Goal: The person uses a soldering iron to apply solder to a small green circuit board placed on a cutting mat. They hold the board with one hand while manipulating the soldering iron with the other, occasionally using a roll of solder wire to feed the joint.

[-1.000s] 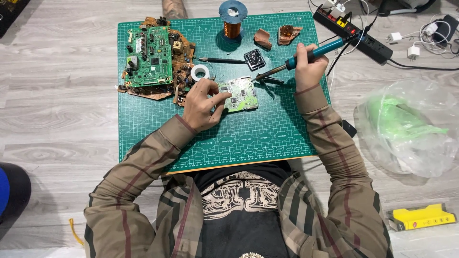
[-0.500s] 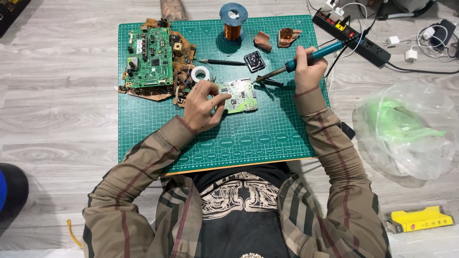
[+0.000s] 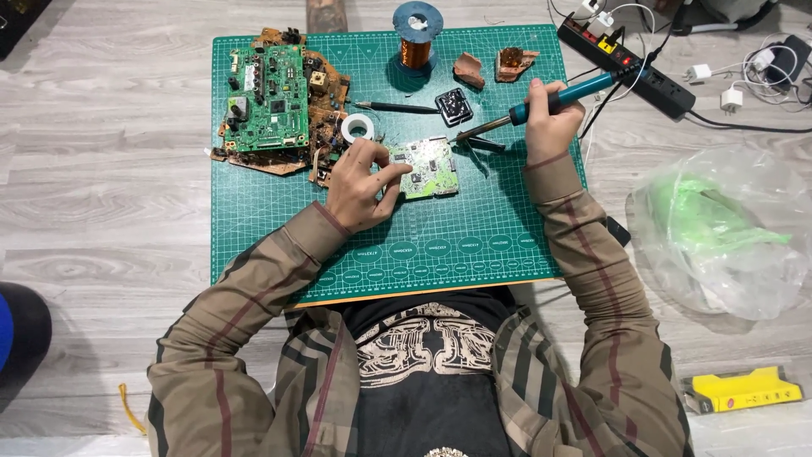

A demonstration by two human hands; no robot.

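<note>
My left hand (image 3: 362, 186) grips the left edge of a small green circuit board (image 3: 430, 167) lying on the green cutting mat (image 3: 423, 245). My right hand (image 3: 550, 127) holds a blue-handled soldering iron (image 3: 554, 99), its dark tip pointing down-left and ending just above the board's upper right corner. A small roll of white tape (image 3: 358, 128) lies just above my left hand.
A larger green circuit board (image 3: 271, 97) on brown boards sits at the mat's top left. A copper wire spool (image 3: 417, 38), a black pen-like tool (image 3: 397, 107), a small black square part (image 3: 454, 106) and brown fragments (image 3: 491, 66) lie along the top. Power strip (image 3: 634, 63), clear plastic bag (image 3: 719, 237) and a yellow tool (image 3: 744, 389) are on the right.
Barely anything has moved. My left hand stays on the small board and my right hand keeps the iron's tip near the board's upper right corner.
</note>
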